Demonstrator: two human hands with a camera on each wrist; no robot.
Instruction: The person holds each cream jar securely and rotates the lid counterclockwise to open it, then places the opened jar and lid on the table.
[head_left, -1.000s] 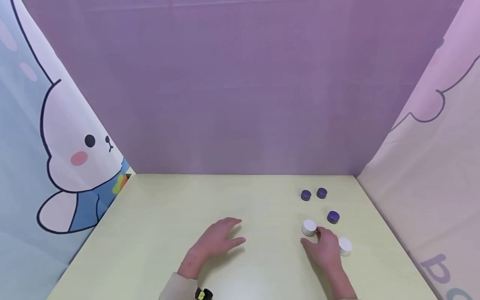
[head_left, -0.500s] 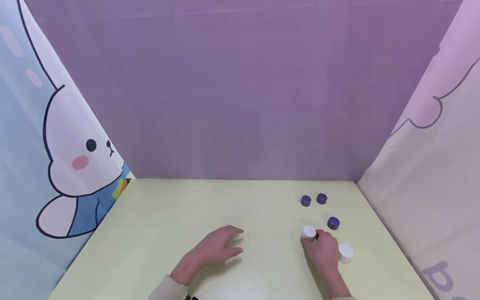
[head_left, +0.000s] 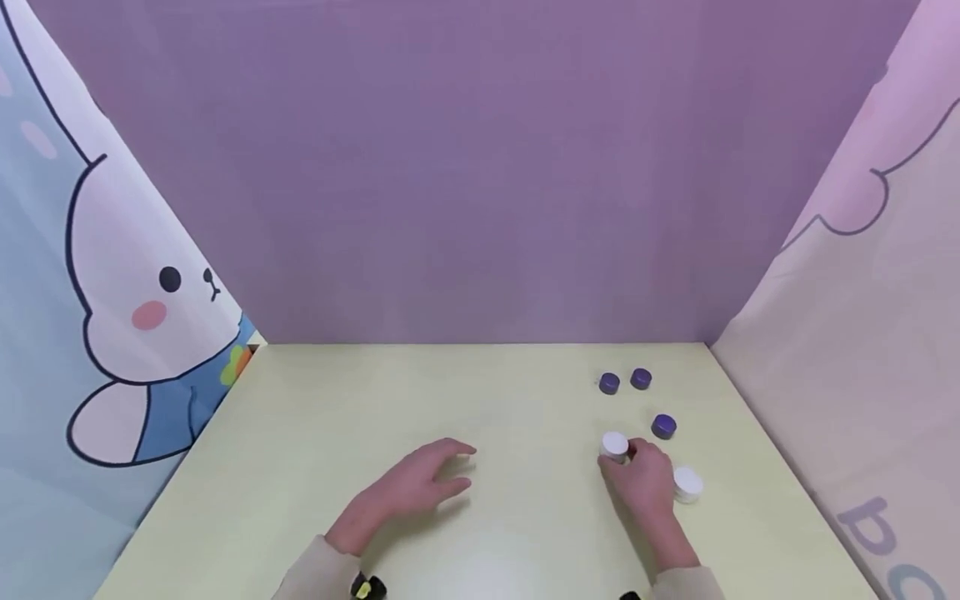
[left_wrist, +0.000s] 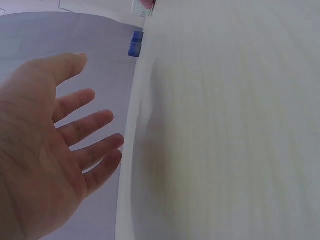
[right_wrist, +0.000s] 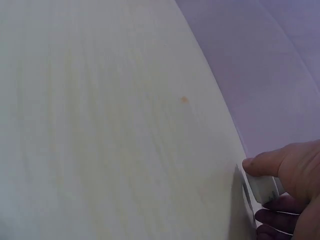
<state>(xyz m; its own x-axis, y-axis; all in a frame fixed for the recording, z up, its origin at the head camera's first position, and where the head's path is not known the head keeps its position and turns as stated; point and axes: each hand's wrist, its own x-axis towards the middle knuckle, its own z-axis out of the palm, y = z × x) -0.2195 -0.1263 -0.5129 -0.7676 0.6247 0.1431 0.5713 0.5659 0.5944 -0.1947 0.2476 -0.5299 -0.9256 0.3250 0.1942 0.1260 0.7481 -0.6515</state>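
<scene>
In the head view, my right hand (head_left: 643, 479) pinches a small white round cap-like piece (head_left: 614, 444) between thumb and fingers. Its side shows under the thumb (right_wrist: 261, 167) in the right wrist view, where the white piece (right_wrist: 264, 189) is close over the tabletop. A second white round piece (head_left: 687, 483) sits just right of this hand. My left hand (head_left: 420, 479) hovers left of the table's middle, holding nothing. Its fingers are loosely spread with the thumb apart, as the left hand (left_wrist: 55, 135) also shows in the left wrist view.
Behind the right hand lie three purple bottle caps: one cap (head_left: 663, 426) nearest, another cap (head_left: 609, 383) and a third cap (head_left: 641, 378) farther back. The pale table (head_left: 420, 392) ends at a purple cloth (head_left: 480, 208). Printed cloths hang on both sides.
My right thumb, earlier apart from the white piece, has come in against it, and the hand now grips it. The left hand has drifted slightly left. The head view has tilted a little.
</scene>
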